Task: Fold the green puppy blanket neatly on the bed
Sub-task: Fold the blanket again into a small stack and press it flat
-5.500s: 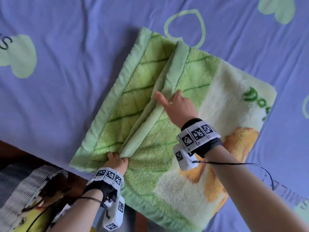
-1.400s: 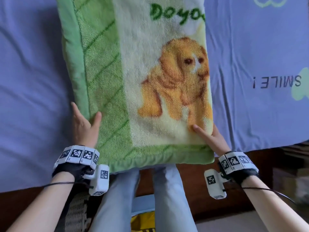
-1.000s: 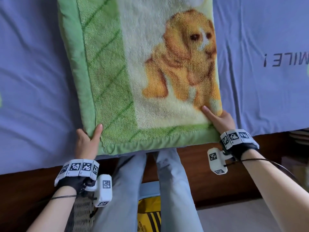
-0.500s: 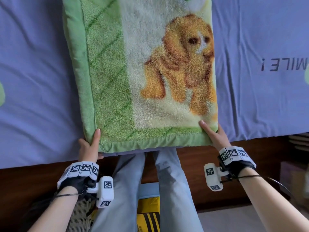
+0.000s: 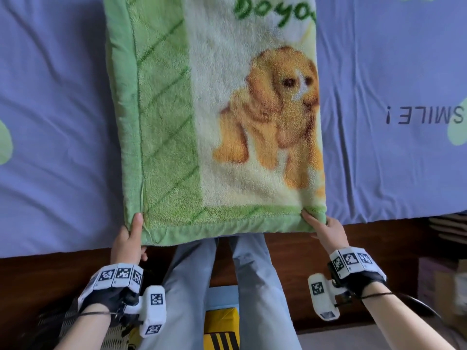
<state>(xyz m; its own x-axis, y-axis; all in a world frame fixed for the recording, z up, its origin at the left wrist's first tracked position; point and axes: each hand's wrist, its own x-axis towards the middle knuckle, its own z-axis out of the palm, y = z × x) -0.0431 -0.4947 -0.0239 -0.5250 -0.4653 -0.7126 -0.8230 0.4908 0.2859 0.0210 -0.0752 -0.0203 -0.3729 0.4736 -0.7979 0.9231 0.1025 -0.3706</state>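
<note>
Starting at the left: purple sheet of the bed [image 5: 50, 127], lightly creased. Then the left hand [image 5: 127, 239], clamped on the near-left corner of the green puppy blanket [image 5: 171, 147], with 1 of its fingers [image 5: 137, 222] pressed on top by the hem and others curled underneath.

Moving across the middle: folded into a thick rectangle, puppy side up, lying flat on the sheet with the near hem poking just past the bed edge, above 2 legs [image 5: 192, 286] in pale jeans. Plush fleece by the look of it, so expect soft, floppy, light for its bulk, no stiffness to hold a shape, nothing fragile. Stacked layers likely to slide over each other and fan open if lifted from only 1 point. Best taken exactly here, at both near corners, pinching through every layer at the stitched hem and keeping that edge taut between the 2 grips.

Onward to the right hand [image 5: 328, 232] at the near-right corner: 1 finger laid along the top of the hem, thumb below, reading as a pinch, the rest tucked out of sight. Past that, more purple sheet with upside-down lettering [image 5: 427, 114]. Probably 1 more fold from neat, or just a squaring-up.
</note>
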